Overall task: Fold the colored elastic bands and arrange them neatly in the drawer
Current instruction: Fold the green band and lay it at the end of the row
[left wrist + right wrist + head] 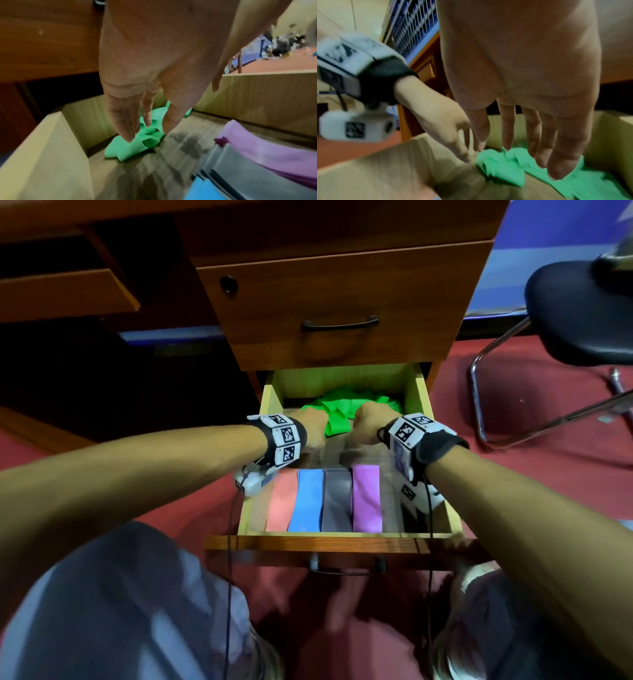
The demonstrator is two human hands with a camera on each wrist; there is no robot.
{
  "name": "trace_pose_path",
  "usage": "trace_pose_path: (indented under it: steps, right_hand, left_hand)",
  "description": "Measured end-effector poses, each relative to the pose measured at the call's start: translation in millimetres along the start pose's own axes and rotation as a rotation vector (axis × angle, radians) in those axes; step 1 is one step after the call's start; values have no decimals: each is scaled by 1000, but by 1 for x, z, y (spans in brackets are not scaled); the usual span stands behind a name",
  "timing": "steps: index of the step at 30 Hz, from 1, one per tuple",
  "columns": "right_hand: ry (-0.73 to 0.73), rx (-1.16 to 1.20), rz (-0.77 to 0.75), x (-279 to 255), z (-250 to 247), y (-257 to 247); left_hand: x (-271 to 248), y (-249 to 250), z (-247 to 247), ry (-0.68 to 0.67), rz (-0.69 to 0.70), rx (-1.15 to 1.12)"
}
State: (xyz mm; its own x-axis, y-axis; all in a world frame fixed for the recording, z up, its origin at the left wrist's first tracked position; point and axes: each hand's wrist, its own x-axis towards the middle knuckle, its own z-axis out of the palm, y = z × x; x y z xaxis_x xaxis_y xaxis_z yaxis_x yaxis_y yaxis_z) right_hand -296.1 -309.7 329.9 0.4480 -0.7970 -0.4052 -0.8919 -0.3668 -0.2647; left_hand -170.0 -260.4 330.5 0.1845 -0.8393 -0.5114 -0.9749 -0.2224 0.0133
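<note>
The open wooden drawer (251, 508) holds folded bands side by side at its front: pink (279, 503), blue (308, 498), grey (337, 499) and purple (367, 498). A crumpled green band (337, 412) lies at the back. My left hand (313, 426) reaches down at its left end, fingers (126, 121) straight over the green band (133, 147). My right hand (368, 422) hangs over its right part, fingers (539, 142) straight, tips at the green band (505, 171). Neither hand grips it. Whether the fingertips touch it is unclear.
A closed upper drawer with a dark handle (339, 323) overhangs the back of the open one. At the right stands a black chair (582, 313) on metal legs over red carpet (531, 474). Wrist cables (229, 577) hang in front of the drawer; my knees are below.
</note>
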Motion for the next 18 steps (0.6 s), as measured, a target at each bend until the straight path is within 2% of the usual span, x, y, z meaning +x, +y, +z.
trace_pose_path:
  steps: [4,7,11,16,18]
  right_hand:
    - [37,86,-78,-4,-26,-9]
    - [55,100,-142,-5,-34,-8]
    - [58,46,-182,-7,-36,-12]
    - [51,46,-179,-15,-41,-13]
    - [54,56,-188,-19,-44,-11]
  left_hand:
    - [26,5,-8,109,4,55]
    - [54,11,-11,124,-58,-58]
    - [69,18,-19,72,-134,-146]
    - [128,10,12,20,-219,-157]
    - [101,20,0,26,-234,-171]
